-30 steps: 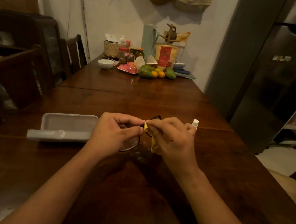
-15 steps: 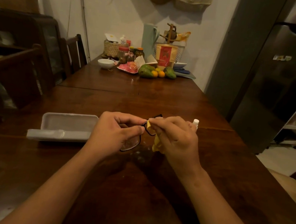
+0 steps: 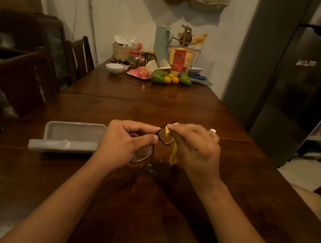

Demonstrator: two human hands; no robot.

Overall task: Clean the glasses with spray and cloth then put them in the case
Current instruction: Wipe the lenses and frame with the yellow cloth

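Held above the wooden surface (image 3: 157, 105), the glasses (image 3: 164, 138) are pinched at the frame by my left hand (image 3: 125, 141), while my right hand (image 3: 194, 146) curls its fingers (image 3: 181, 137) round the yellow cloth (image 3: 174, 154) on one lens, the open case (image 3: 71, 135) lying just left.

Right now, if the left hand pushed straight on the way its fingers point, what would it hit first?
Probably the yellow cloth pinched in the right hand: the left hand points rightward along the glasses it holds, straight at that cloth. Depth is unclear.
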